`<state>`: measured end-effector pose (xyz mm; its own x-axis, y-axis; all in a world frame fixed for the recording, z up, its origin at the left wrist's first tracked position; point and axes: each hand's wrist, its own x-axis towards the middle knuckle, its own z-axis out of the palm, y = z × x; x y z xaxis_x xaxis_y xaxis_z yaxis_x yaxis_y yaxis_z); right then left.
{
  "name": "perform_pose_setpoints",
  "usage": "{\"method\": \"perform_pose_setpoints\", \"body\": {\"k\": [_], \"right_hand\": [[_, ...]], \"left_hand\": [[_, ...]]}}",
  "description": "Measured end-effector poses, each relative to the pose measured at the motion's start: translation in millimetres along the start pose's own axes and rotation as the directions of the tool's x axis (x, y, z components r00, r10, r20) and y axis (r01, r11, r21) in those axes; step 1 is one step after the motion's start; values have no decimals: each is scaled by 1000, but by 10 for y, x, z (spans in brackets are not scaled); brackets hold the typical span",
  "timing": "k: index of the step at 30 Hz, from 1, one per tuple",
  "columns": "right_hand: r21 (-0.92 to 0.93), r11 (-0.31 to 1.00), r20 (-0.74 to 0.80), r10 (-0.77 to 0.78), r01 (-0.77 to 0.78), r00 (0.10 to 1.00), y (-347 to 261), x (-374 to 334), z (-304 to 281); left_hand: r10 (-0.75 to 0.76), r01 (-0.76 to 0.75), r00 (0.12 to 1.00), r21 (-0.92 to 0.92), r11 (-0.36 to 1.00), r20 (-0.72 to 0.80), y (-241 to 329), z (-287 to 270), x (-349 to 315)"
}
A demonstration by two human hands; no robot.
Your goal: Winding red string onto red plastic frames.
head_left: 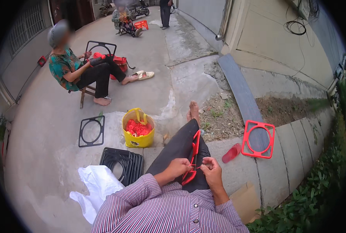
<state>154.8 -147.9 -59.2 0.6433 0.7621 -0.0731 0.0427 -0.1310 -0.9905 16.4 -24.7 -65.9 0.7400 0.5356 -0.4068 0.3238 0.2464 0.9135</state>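
Note:
A red plastic piece [196, 144], probably a frame seen nearly edge-on, rests across my dark-trousered lap. My left hand [179, 167] is closed in a pinch beside it, fingertips at its middle; what they hold is too small to make out. Thumb and fingers of my right hand [212, 173] pinch a thin red strand [198, 167] that runs toward the left fingertips. Left of my legs stands a yellow bag [138, 141] filled with red strands or strips. A stack of black frames with round openings [138, 166] lies nearer me.
A white sack [97, 186] lies beside the stack. One black frame [81, 132] is on the concrete. At right are a red slipper [231, 153], a red frame [272, 141] and a grey board [239, 87]. A seated person [66, 70] handles a black frame; others are farther off.

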Motion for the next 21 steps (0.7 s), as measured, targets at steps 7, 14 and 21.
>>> {"method": "perform_pose_setpoints", "body": {"k": [7, 14, 21], "right_hand": [[-255, 906, 291, -262, 339, 920, -242, 15, 31], [-25, 989, 279, -135, 148, 951, -148, 188, 53], [734, 656, 156, 91, -176, 984, -235, 159, -76]], "left_hand": [[-17, 23, 998, -120, 992, 53, 313, -36, -125], [-32, 87, 991, -438, 895, 133, 262, -83, 15], [-160, 195, 980, -660, 725, 115, 135, -19, 111]]}}
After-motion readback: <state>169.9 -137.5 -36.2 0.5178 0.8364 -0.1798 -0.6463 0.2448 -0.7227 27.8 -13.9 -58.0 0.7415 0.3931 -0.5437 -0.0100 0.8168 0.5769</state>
